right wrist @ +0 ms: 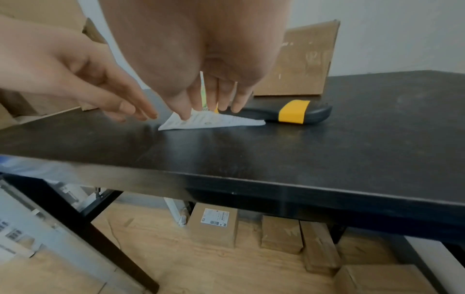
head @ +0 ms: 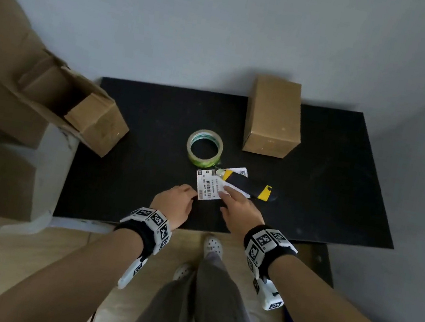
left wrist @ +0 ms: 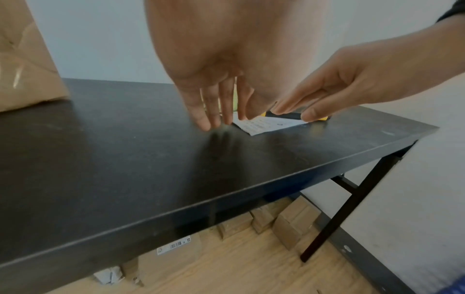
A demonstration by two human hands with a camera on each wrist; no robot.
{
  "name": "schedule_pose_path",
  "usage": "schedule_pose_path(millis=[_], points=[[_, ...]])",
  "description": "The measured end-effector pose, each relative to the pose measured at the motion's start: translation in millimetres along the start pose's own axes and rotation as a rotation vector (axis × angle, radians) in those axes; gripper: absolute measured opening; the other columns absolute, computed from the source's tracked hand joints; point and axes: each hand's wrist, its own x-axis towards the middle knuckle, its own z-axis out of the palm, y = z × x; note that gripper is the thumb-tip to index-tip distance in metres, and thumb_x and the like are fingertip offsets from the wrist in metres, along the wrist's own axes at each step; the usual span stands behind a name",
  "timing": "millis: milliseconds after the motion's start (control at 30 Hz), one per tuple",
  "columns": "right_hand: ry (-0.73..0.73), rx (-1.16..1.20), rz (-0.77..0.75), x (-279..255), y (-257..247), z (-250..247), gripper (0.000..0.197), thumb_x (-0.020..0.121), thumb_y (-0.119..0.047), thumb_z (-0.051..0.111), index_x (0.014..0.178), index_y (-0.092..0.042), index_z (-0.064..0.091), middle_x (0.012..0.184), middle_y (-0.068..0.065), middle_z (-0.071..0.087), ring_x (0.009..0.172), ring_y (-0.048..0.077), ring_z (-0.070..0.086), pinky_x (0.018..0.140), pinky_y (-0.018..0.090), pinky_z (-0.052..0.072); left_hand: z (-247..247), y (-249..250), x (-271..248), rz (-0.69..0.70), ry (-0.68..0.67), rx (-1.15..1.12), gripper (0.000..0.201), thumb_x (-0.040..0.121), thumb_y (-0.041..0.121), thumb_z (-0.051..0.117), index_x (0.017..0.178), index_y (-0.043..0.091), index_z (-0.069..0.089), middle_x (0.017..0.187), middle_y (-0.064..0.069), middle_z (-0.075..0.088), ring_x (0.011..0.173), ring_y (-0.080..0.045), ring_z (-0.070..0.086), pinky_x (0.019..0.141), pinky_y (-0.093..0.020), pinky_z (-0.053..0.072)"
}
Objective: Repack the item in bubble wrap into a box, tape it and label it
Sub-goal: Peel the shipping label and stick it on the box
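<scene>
Labelling step. Shipping label (head: 208, 185) flat on counter (head: 129, 147), partly under utility knife (head: 249, 186). Right hand (head: 240, 207) fingers (right wrist: 185, 111) straight, pressing label; left hand (head: 175, 201) relaxed beside, gripping nothing. Closed box (head: 273, 117) well apart. Next, judged: lift label edge, carry to box.

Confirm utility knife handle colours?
Black utility knife with yellow bands, clearest in the right wrist view.

Wrist-worn camera rigs, bare forearms, grey trousers and white clogs

Each wrist is wrapped by a black band (head: 143, 236) on which white blocks printed with black square fiducial markers are mounted; the same is seen on the right band (head: 264, 247). A white marker-tagged module (head: 271, 297) is hung below the right wrist, and a slimmer white one (head: 131, 271) below the left. No sleeves are worn. Grey trousers (head: 210, 301) and white perforated clogs (head: 213, 245) are seen below.
</scene>
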Motion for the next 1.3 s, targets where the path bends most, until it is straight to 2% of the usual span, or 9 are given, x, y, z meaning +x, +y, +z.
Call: schedule_pose_path(millis=[133, 333, 500, 667, 867, 1033, 1133, 1233, 1300], points=[[0.011, -0.021, -0.077, 6, 4, 9, 0.050, 0.096, -0.018, 0.045, 0.145, -0.014, 0.032, 0.156, 0.003, 0.018, 0.141, 0.021, 0.025, 0.112, 0.033, 0.025, 1, -2, 14, -0.083, 0.064, -0.063, 0.036, 0.096, 0.023, 0.043, 0.132, 0.016, 0.047, 0.130, -0.003, 0.047, 0.117, -0.020, 0.047, 0.092, -0.038, 0.047], [0.022, -0.006, -0.074, 4, 7, 16, 0.051, 0.095, -0.022, 0.046, 0.144, -0.014, 0.035, 0.156, 0.003, 0.020, 0.141, 0.020, 0.024, 0.112, 0.033, 0.023, -1, 7, 41, -0.202, 0.160, -0.313, 0.043, 0.090, 0.015, 0.054, 0.132, 0.010, 0.046, 0.131, -0.009, 0.049, 0.120, -0.023, 0.048, 0.099, -0.040, 0.043], [0.011, -0.018, -0.108, 1, 10, 16, 0.049, 0.094, -0.022, 0.046, 0.142, -0.014, 0.038, 0.155, 0.004, 0.023, 0.141, 0.020, 0.026, 0.113, 0.034, 0.020, -2, 14, 51, -0.209, 0.080, -0.210, 0.047, 0.090, 0.021, 0.057, 0.134, 0.011, 0.043, 0.135, -0.008, 0.039, 0.127, -0.023, 0.038, 0.097, -0.039, 0.043], [-0.006, -0.019, -0.114, -1, 13, 13, 0.052, 0.092, -0.019, 0.046, 0.143, -0.015, 0.034, 0.155, 0.000, 0.023, 0.141, 0.017, 0.024, 0.114, 0.031, 0.018, -4, 20, 52, -0.302, 0.044, -0.183, 0.055, 0.079, 0.028, 0.071, 0.125, 0.014, 0.044, 0.128, -0.010, 0.035, 0.123, -0.027, 0.031, 0.096, -0.037, 0.040], [0.008, 0.012, -0.093, 3, 10, 9, 0.053, 0.091, -0.017, 0.048, 0.143, -0.017, 0.036, 0.153, -0.001, 0.026, 0.140, 0.017, 0.023, 0.114, 0.031, 0.017, -7, 25, 57, -0.358, 0.009, -0.174, 0.048, 0.074, 0.020, 0.074, 0.114, 0.008, 0.049, 0.124, -0.012, 0.040, 0.119, -0.028, 0.036, 0.093, -0.036, 0.043], [-0.005, 0.036, -0.070, 6, 8, 6, 0.054, 0.091, -0.013, 0.047, 0.143, -0.017, 0.035, 0.154, 0.000, 0.024, 0.140, 0.018, 0.023, 0.113, 0.031, 0.020, -11, 29, 62, -0.392, -0.029, -0.292, 0.041, 0.081, 0.013, 0.066, 0.114, 0.011, 0.042, 0.110, -0.009, 0.057, 0.101, -0.025, 0.058, 0.076, -0.034, 0.049], [-0.009, 0.067, -0.047, 9, 8, 3, 0.054, 0.090, -0.011, 0.047, 0.143, -0.016, 0.035, 0.153, 0.000, 0.024, 0.136, 0.019, 0.027, 0.111, 0.033, 0.026, -11, 29, 62, -0.414, -0.019, -0.274, 0.051, 0.078, 0.016, 0.070, 0.122, 0.013, 0.043, 0.120, -0.011, 0.050, 0.113, -0.026, 0.050, 0.084, -0.036, 0.047], [0.002, 0.038, -0.037, 11, 11, 0, 0.053, 0.090, -0.012, 0.047, 0.142, -0.016, 0.036, 0.151, -0.001, 0.027, 0.133, 0.019, 0.031, 0.108, 0.034, 0.030, -10, 29, 63, -0.403, -0.003, -0.211, 0.045, 0.077, 0.018, 0.071, 0.116, 0.012, 0.050, 0.125, -0.012, 0.040, 0.119, -0.027, 0.039, 0.088, -0.034, 0.043], [0.009, -0.017, -0.040, 11, 13, -1, 0.053, 0.090, -0.013, 0.047, 0.142, -0.016, 0.036, 0.151, -0.001, 0.028, 0.133, 0.019, 0.032, 0.107, 0.033, 0.029, -10, 30, 65, -0.408, -0.020, -0.191, 0.042, 0.076, 0.018, 0.072, 0.112, 0.009, 0.052, 0.126, -0.012, 0.038, 0.119, -0.028, 0.038, 0.090, -0.035, 0.043]])
